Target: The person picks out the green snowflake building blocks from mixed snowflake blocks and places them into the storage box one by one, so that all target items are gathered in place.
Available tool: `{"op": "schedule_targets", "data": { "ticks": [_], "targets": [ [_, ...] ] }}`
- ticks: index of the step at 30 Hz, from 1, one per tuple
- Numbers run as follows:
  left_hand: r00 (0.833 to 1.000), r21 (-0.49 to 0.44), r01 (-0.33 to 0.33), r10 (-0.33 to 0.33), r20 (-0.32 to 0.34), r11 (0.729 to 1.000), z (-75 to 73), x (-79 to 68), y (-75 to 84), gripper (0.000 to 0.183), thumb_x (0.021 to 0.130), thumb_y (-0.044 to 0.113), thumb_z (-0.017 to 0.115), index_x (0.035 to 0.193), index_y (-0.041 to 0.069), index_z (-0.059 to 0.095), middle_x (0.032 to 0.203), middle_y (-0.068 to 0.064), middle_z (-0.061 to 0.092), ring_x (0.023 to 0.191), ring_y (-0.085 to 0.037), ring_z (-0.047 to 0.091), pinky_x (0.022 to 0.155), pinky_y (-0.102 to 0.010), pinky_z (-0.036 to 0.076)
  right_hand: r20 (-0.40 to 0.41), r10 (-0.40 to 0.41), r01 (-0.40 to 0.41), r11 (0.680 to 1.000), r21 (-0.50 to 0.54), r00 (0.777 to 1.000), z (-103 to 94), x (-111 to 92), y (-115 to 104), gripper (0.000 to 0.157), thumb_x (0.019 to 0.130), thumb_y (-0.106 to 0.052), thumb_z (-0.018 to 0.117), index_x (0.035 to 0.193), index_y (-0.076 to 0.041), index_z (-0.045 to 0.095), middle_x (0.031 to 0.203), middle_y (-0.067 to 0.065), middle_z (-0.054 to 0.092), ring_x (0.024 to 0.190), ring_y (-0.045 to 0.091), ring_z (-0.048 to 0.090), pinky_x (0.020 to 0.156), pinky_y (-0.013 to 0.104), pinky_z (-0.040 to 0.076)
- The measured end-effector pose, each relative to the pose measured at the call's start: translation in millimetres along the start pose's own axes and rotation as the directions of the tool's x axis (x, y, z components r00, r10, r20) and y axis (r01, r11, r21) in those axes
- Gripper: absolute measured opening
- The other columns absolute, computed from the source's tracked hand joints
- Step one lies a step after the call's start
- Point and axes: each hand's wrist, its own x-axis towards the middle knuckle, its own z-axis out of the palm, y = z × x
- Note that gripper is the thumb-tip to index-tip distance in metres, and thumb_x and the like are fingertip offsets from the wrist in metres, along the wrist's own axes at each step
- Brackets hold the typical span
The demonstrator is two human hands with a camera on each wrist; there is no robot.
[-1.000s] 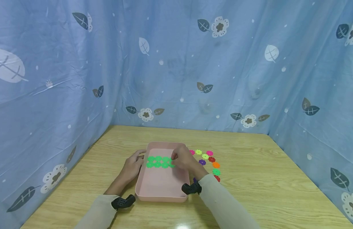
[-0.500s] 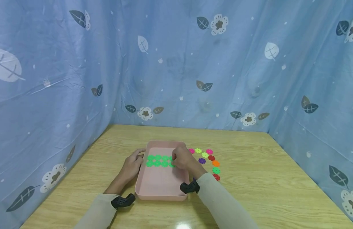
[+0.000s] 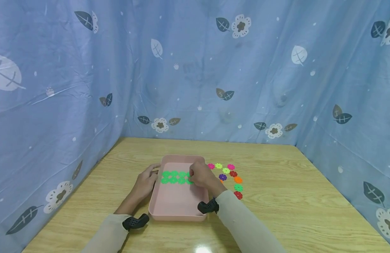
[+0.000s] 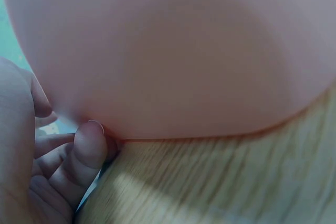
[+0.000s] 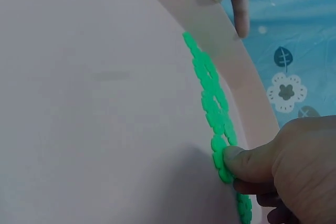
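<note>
A pink tray point(image 3: 178, 205) stands on the table, with two joined rows of green flower-shaped plastic discs point(image 3: 173, 177) across its floor. At the right end of these rows, my right hand point(image 3: 202, 174) pinches a green disc. The right wrist view shows the thumb point(image 5: 236, 158) pressed on that disc point(image 5: 220, 161), with fingers curled below it. My left hand point(image 3: 146, 181) rests at the tray's left side. In the left wrist view its fingertips point(image 4: 90, 137) lie against the outer wall point(image 4: 199, 77), loosely bent. The right hand hides part of the rightmost discs.
Right of the tray, loose discs lie on the wooden table point(image 3: 277, 196): a purple disc point(image 3: 222, 177), an orange disc point(image 3: 238, 180), a red disc point(image 3: 238, 195) and several others. A patterned blue curtain point(image 3: 195, 70) surrounds the table's back and sides.
The right hand keeps its pinch at the row's right end, and its forearm has shifted slightly left. An orange disc edge now shows beside it. The left hand stays at the tray's side.
</note>
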Motion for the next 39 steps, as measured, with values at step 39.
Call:
{"op": "schedule_targets", "data": {
  "ticks": [39],
  "targets": [
    [1.0, 0.008, 0.012, -0.013, 0.013, 1.0, -6.3, 5.9, 1.2, 0.048, 0.102, 0.015, 0.038, 0.149, 0.008, 0.048, 0.136, -0.02, 0.063, 0.122, -0.035, 0.064, 0.104, -0.053, 0.048, -0.272, 0.064, 0.033, 0.941, 0.337, 0.96, -43.1, -39, 35, 0.007, 0.095, -0.018, 0.071, 0.091, -0.013, 0.073, 0.088, 0.001, 0.067, 0.077, 0.021, 0.056, 0.064, 0.03, 0.046]
  ]
}}
